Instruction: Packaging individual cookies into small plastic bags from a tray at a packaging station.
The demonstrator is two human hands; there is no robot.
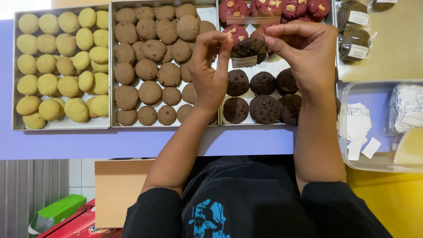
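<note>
You look down on a pale lilac surface under even, soft light. Below its front edge you see a grey ribbed panel beside white wall tiles. A plain cardboard box stands there, with a green and red package near it. At the right, the area is yellow.

Three trays stood side by side on the worktop: one tray at the left, a second tray in the middle, a third tray at the right. Both hands held a bagged cookie above the third tray. Right of it lay wrapped cookies, with a plastic tub of paper labels nearer the person.
</note>
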